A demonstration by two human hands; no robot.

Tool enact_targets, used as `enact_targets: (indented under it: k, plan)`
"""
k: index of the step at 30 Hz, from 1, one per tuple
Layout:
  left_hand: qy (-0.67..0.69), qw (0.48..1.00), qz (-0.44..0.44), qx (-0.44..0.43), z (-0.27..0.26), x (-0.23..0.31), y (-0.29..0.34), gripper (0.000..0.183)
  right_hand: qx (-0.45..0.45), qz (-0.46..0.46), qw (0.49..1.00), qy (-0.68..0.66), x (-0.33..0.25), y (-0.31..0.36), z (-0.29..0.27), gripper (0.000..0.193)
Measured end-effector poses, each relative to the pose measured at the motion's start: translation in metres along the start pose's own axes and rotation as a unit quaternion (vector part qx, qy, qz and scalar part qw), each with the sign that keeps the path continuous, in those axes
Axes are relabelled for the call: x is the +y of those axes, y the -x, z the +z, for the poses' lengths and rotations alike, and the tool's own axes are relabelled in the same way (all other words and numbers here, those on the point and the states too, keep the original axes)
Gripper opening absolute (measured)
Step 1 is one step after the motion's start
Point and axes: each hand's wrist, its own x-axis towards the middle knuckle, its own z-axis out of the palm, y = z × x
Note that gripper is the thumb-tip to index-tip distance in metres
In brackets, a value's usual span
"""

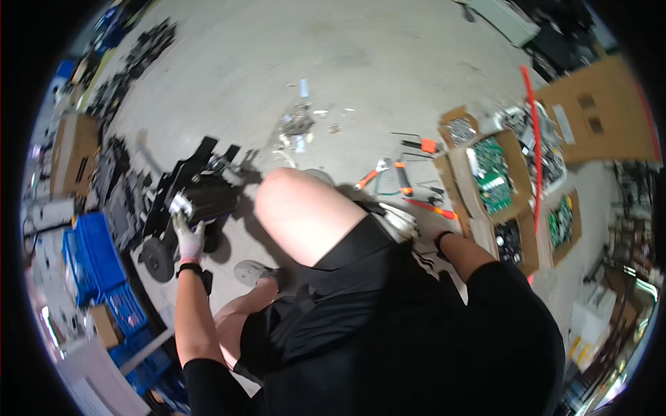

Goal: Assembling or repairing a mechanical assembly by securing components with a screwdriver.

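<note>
My left hand [187, 238], in a white glove, reaches out to the left and grips the near edge of a black wheeled device [198, 197] lying on the concrete floor, a black wheel [157, 258] at its near end. My right hand [433, 243] is mostly hidden behind my raised knee [305, 211]; only the wrist with a black band shows, close to a small white part [399, 220]. Whether that hand holds anything is hidden.
Orange-handled pliers and screwdrivers [399, 182] lie on the floor ahead. Cardboard boxes with green circuit boards [494, 173] stand at right. Blue crates [97, 260] and piles of black parts [118, 187] are at left. Small metal scraps [297, 125] lie farther ahead.
</note>
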Motion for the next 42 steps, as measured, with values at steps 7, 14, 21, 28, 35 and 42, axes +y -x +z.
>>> enact_targets:
  k: [7, 14, 21, 28, 35, 42]
  plan:
    - [-0.073, 0.984, -0.114, 0.115, -0.024, -0.010, 0.001, 0.068, -0.090, -0.246, 0.964, 0.031, -0.234, -0.143, -0.005, 0.034]
    - [-0.178, 0.954, -0.172, 0.171, -0.064, -0.004, 0.014, 0.077, -0.135, -0.357, 0.921, 0.085, -0.342, -0.193, -0.006, 0.034]
    - [0.203, 0.972, -0.117, 0.017, -0.071, -0.009, -0.007, 0.055, -0.135, -0.399, 0.900, 0.112, -0.403, -0.201, -0.020, 0.035]
    - [-0.079, 0.993, -0.083, -0.004, -0.033, 0.038, 0.011, 0.067, -0.144, -0.404, 0.893, 0.133, -0.417, -0.195, -0.017, 0.035]
    - [0.143, 0.966, -0.215, -0.012, -0.024, -0.045, 0.044, 0.051, -0.156, -0.420, 0.877, 0.172, -0.461, -0.180, -0.027, 0.035]
    - [0.115, 0.949, -0.212, 0.202, -0.019, -0.054, 0.041, 0.040, -0.172, -0.435, 0.855, 0.226, -0.492, -0.179, -0.029, 0.035]
